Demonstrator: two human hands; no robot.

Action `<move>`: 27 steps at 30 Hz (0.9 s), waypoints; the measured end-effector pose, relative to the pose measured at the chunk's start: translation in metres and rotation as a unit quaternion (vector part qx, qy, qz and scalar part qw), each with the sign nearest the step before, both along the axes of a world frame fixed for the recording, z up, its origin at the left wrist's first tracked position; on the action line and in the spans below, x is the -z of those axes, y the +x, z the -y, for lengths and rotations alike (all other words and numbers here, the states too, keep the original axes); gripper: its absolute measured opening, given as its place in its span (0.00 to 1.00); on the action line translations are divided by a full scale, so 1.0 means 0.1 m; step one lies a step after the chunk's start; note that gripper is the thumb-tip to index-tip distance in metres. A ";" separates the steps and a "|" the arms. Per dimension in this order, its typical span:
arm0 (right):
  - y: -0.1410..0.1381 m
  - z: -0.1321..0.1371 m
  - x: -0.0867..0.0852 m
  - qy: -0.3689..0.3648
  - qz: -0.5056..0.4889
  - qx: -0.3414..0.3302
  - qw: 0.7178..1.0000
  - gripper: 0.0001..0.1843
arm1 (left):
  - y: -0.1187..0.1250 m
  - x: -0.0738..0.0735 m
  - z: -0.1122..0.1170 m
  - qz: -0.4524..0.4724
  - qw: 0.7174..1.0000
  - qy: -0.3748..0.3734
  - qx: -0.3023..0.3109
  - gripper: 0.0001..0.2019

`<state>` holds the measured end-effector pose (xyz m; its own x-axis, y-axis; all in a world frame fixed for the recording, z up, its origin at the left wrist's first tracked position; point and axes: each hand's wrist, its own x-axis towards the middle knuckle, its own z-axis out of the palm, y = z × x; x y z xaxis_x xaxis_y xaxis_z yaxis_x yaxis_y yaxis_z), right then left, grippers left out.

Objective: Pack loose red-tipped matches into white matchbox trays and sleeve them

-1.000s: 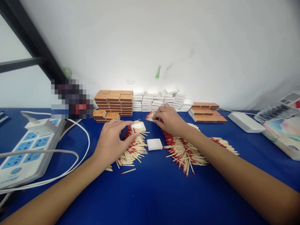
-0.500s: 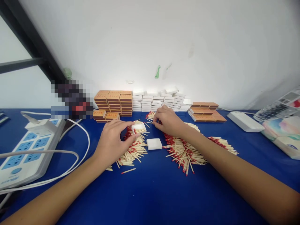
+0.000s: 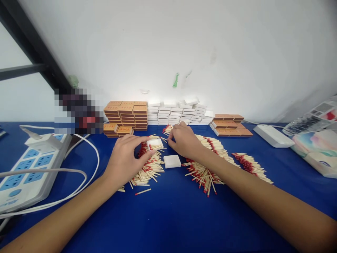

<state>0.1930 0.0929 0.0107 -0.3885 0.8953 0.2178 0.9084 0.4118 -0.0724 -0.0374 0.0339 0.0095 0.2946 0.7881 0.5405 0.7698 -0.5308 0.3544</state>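
Note:
My left hand (image 3: 125,158) grips a small white matchbox tray (image 3: 155,143) between thumb and forefinger, above the left heap of matches (image 3: 151,168). A few red-tipped matches lie in the tray. My right hand (image 3: 184,140) is closed in a pinch just right of that tray. A match (image 3: 163,140) shows at its fingertips; anything else inside the pinch is hidden. Behind its knuckles is a small bunch of matches (image 3: 166,129). On the table between the hands rests a second white tray (image 3: 172,161). A large heap of matches (image 3: 205,172) spreads under my right wrist.
Stacked brown matchboxes (image 3: 126,114) stand at the back left, white trays (image 3: 175,114) behind centre, more matchboxes (image 3: 229,125) at right. Another match pile (image 3: 252,168) lies beyond my right forearm. A power strip (image 3: 34,165) with looping cables is left; a white device (image 3: 273,136) and tissue pack (image 3: 318,151) are right.
My right hand has shifted slightly left, closer to the tray in my left hand. The left hand keeps its hold. The whole view has moved slightly.

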 end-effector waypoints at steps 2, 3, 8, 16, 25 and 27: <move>-0.01 0.01 0.01 -0.001 0.001 0.007 1.000 0.14 | 0.00 0.00 0.00 0.000 1.000 0.003 -0.004 0.17; -0.02 0.01 0.01 0.002 -0.003 0.008 1.000 0.14 | 0.00 -0.01 0.00 -0.001 1.000 0.005 -0.006 0.17; -0.03 0.00 0.02 -0.010 -0.026 -0.002 1.000 0.12 | 0.01 -0.01 0.00 -0.005 1.000 0.000 -0.006 0.17; 0.02 0.00 0.02 0.008 0.057 -0.016 0.998 0.12 | 0.01 -0.01 0.00 -0.003 1.000 -0.006 -0.007 0.17; 0.10 0.08 -0.18 0.038 -0.079 -0.161 0.983 0.12 | 0.01 -0.02 -0.01 -0.006 1.000 -0.003 -0.007 0.16; 0.08 0.11 -0.20 0.061 -0.081 -0.197 0.975 0.12 | 0.01 -0.01 -0.01 -0.004 1.000 -0.006 -0.004 0.17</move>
